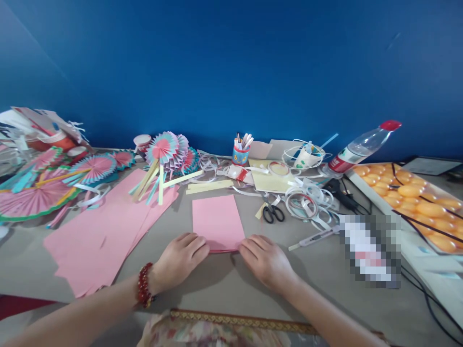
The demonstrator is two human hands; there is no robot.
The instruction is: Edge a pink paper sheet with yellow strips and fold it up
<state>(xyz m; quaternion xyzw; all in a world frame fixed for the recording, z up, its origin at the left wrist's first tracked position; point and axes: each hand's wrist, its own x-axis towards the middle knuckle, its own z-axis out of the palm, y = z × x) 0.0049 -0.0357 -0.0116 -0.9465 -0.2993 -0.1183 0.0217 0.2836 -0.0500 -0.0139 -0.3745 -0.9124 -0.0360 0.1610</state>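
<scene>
A pink sheet of paper [217, 219], folded into a rough square, lies flat on the grey table in front of me. At its near left corner my left hand [183, 258] presses with curled fingers, a red beaded bracelet around the wrist. The near right corner is pinched by my right hand [267, 262], its thumb hidden beneath the fingers. Between the two hands the near edge shows stacked layers. Just right of the paper rest black-handled scissors [273, 213].
Larger pink sheets [97, 236] spread to the left, with pleated paper fans [161, 149] behind them. A pen cup [241, 150], tape rolls [301, 205], a craft knife [314, 237], a tilted plastic bottle [356, 149] and a box of orange balls [408, 193] stand or lie around.
</scene>
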